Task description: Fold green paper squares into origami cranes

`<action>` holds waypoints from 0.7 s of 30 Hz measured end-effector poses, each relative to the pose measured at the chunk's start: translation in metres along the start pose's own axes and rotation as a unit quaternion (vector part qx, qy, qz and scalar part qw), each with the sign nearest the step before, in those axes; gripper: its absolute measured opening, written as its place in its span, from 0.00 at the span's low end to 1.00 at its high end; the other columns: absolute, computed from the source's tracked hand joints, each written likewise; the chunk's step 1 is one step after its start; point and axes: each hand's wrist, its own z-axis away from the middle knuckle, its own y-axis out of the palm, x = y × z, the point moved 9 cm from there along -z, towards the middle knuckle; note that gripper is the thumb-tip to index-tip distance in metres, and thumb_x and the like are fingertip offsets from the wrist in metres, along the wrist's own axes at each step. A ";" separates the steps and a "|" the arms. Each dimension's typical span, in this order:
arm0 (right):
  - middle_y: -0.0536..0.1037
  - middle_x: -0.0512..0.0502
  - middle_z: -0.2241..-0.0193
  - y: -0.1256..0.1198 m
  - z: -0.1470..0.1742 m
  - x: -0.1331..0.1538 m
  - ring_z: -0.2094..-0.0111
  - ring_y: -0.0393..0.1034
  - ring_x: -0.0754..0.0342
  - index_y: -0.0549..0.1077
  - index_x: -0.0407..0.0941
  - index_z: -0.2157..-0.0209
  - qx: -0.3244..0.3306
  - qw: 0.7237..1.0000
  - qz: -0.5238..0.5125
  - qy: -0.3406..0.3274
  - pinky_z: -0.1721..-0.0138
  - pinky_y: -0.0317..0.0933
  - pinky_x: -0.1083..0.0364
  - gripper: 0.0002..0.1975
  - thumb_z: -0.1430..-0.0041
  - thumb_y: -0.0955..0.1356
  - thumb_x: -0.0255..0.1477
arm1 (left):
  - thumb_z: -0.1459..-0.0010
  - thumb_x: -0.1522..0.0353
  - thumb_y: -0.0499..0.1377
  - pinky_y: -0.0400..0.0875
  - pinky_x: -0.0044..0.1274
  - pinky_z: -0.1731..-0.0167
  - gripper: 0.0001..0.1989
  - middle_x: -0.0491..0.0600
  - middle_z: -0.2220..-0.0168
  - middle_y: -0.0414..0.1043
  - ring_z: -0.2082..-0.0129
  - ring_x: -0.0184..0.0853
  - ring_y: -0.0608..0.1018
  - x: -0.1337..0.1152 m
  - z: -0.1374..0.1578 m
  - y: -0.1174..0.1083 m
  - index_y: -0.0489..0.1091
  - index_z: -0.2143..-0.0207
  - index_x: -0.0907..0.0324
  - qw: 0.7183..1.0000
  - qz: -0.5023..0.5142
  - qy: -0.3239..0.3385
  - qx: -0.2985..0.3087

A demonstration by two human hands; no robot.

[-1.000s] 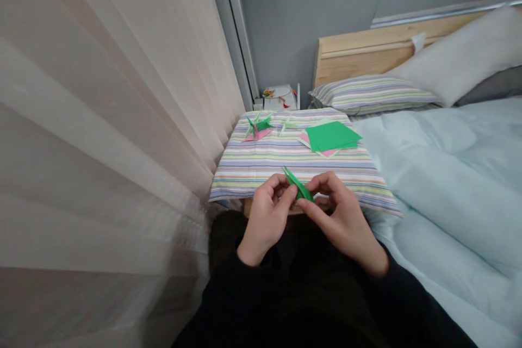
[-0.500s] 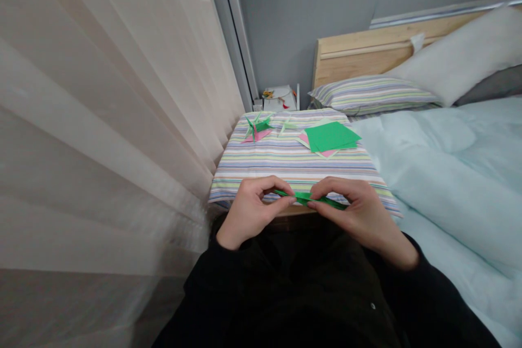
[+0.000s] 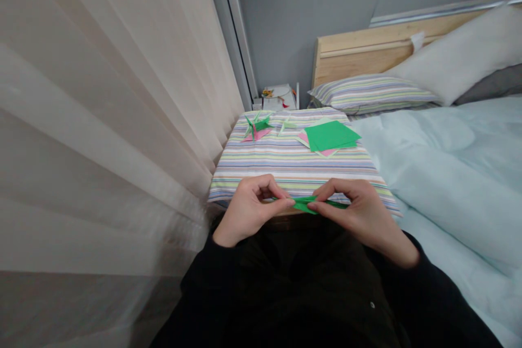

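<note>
A folded piece of green paper (image 3: 304, 204) is held level over the near edge of a table draped in striped cloth (image 3: 281, 166). My left hand (image 3: 253, 205) pinches its left part between thumb and fingers. On the other side my right hand (image 3: 355, 207) grips it the same way, and a narrow green end sticks out under the palm. The fingers partly hide the folds. Farther back on the cloth lie a stack of green paper sheets (image 3: 331, 136), with pink and pale green sheets under it, and folded paper figures (image 3: 256, 126) in green and pink.
A small pale green folded piece (image 3: 287, 125) sits between the figures and the stack. A curtain (image 3: 175, 92) hangs close on the left. The bed with a light blue quilt (image 3: 452, 168) adjoins the table on the right. Behind stands a white stand (image 3: 281, 99) with small items.
The green paper between my fingertips has tilted, so more of its flat face shows and a corner hangs lower. My left hand has shifted very slightly; both hands keep their pinch.
</note>
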 end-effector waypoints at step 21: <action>0.83 0.49 0.71 -0.016 0.003 0.018 0.68 0.77 0.50 0.76 0.48 0.73 -0.063 0.995 0.027 -0.079 0.64 0.67 0.53 0.07 0.41 0.74 0.28 | 0.47 0.67 0.72 0.76 0.26 0.60 0.07 0.50 0.69 0.82 0.66 0.37 0.82 -0.017 0.005 -0.014 0.78 0.72 0.60 0.989 -0.062 0.108 -0.084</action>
